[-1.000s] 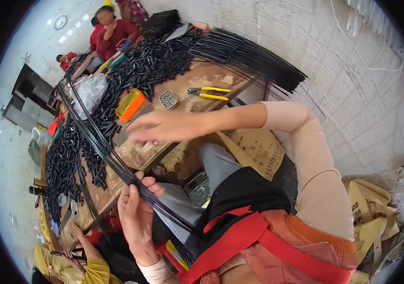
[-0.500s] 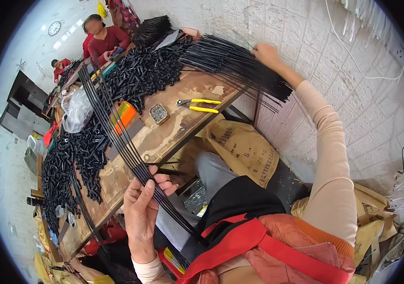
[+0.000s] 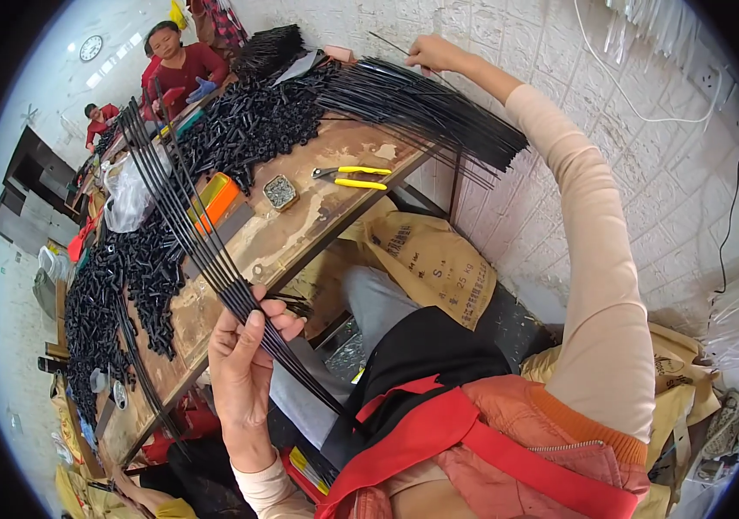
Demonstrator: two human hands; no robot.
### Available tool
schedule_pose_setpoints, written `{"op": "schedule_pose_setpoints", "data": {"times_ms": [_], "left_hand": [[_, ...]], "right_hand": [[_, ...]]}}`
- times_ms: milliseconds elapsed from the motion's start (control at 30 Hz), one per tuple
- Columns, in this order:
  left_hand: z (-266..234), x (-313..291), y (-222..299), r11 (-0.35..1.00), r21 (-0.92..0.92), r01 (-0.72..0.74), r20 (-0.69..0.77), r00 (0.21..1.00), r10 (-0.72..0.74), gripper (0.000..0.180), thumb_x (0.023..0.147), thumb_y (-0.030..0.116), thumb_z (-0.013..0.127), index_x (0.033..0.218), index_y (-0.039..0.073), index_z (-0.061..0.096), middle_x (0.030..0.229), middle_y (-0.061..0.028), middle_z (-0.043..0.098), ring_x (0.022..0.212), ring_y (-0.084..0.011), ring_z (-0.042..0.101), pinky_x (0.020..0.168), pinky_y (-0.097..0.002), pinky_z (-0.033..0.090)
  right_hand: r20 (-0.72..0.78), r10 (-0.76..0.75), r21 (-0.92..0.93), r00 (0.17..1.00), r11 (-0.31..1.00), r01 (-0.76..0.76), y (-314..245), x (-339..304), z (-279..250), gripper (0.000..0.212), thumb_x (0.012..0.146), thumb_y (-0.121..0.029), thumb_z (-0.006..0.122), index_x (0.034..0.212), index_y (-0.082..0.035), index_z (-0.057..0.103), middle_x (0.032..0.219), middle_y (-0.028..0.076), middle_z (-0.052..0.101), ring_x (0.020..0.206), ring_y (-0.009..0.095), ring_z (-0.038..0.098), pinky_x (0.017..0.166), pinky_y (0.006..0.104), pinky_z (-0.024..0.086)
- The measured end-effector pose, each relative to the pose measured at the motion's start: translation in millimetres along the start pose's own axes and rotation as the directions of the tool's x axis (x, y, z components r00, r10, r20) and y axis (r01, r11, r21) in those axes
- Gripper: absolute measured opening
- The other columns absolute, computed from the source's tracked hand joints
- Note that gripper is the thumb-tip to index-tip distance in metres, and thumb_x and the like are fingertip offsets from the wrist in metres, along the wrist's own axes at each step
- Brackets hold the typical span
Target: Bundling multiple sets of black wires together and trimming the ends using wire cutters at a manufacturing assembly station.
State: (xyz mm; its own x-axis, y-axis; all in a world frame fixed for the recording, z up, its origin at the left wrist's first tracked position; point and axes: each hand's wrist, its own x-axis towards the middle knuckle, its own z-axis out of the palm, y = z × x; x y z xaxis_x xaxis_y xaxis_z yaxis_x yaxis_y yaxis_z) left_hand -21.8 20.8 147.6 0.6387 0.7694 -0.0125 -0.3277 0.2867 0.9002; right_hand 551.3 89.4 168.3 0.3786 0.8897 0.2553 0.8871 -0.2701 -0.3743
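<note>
My left hand [image 3: 244, 355] is closed around a bundle of long thin black rods [image 3: 233, 292], which slant from the far left down toward my lap and fan apart at their upper ends. At the far right, my right hand [image 3: 433, 55] pinches one thin black rod [image 3: 389, 44], its tip poking out leftward. Just below that hand lies a thick stack of similar rods [image 3: 421, 108] on the wooden table [image 3: 335, 203], their ends overhanging its right edge near the wall.
Yellow-handled pliers [image 3: 365, 170], a small square dish of metal bits [image 3: 280, 192] and an orange box [image 3: 227, 201] sit mid-table. Heaps of short black tubes [image 3: 253, 130] and a clear plastic bag [image 3: 131, 190] lie beyond. A sack [image 3: 439, 272] stands underneath. Co-workers sit farther along.
My right hand has moved left and away along the rod stack, and a single rod now shows in its fingers. My left hand keeps its hold on the bundle.
</note>
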Motion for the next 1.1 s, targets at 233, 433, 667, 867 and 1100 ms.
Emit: {"op": "schedule_pose_setpoints", "data": {"times_ms": [233, 433, 667, 867, 1100], "left_hand": [[-9, -5, 1, 0.999, 0.005, -0.035, -0.008, 0.999, 0.035, 0.031, 0.097, 0.006, 0.055, 0.125, -0.007, 0.052, 0.103, -0.0150, 0.067, 0.089, -0.0211, 0.068, 0.088, -0.0434, 0.057], [-6, 16, -1, 0.998, 0.049, -0.039, -0.039, 0.998, 0.041, 0.029, 0.098, 0.005, 0.051, 0.124, -0.008, 0.051, 0.114, -0.0185, 0.062, 0.101, -0.0252, 0.065, 0.092, -0.0414, 0.055], [-24, 24, 1, 0.998, 0.025, -0.065, -0.026, 0.998, 0.065, 0.023, 0.098, 0.007, 0.053, 0.117, -0.006, 0.056, 0.108, -0.0177, 0.067, 0.099, -0.0258, 0.068, 0.090, -0.0375, 0.057], [-47, 3, 2, 0.996, -0.051, -0.067, -0.071, 0.995, 0.064, 0.021, 0.096, 0.005, 0.057, 0.116, -0.004, 0.058, 0.106, -0.0168, 0.067, 0.095, -0.0247, 0.068, 0.087, -0.0384, 0.058], [-60, 2, 5, 0.991, -0.124, -0.040, -0.054, 0.998, 0.034, 0.028, 0.099, 0.011, 0.052, 0.120, -0.007, 0.054, 0.113, -0.0193, 0.064, 0.103, -0.0264, 0.066, 0.092, -0.0407, 0.055]], "right_hand": [[-0.317, -0.129, 0.207, 0.940, 0.958, 0.201, -83, 44, -39, 0.035, 0.094, -0.035, 0.059, 0.083, -0.003, 0.066, 0.059, 0.005, 0.057, 0.047, 0.011, 0.050, 0.045, 0.0259, 0.038], [-0.052, -0.238, 0.711, 0.970, 0.673, 0.203, -246, 1, -30, 0.033, 0.093, -0.033, 0.059, 0.089, -0.002, 0.069, 0.062, 0.005, 0.062, 0.046, 0.010, 0.052, 0.041, 0.0230, 0.037], [0.061, -0.590, 0.873, 0.805, 0.423, 0.244, -354, -102, 41, 0.033, 0.096, -0.035, 0.058, 0.090, -0.003, 0.063, 0.075, 0.005, 0.066, 0.059, 0.009, 0.063, 0.053, 0.0219, 0.051], [0.148, -0.714, 0.888, 0.684, 0.400, 0.226, -375, -107, 67, 0.032, 0.097, -0.036, 0.057, 0.095, -0.004, 0.057, 0.087, 0.005, 0.064, 0.068, 0.011, 0.064, 0.062, 0.0218, 0.053], [0.198, -0.826, 0.979, 0.528, 0.136, -0.154, -388, -123, 102, 0.041, 0.103, -0.023, 0.046, 0.135, 0.002, 0.043, 0.130, 0.023, 0.055, 0.122, 0.031, 0.056, 0.105, 0.0381, 0.045]]}}
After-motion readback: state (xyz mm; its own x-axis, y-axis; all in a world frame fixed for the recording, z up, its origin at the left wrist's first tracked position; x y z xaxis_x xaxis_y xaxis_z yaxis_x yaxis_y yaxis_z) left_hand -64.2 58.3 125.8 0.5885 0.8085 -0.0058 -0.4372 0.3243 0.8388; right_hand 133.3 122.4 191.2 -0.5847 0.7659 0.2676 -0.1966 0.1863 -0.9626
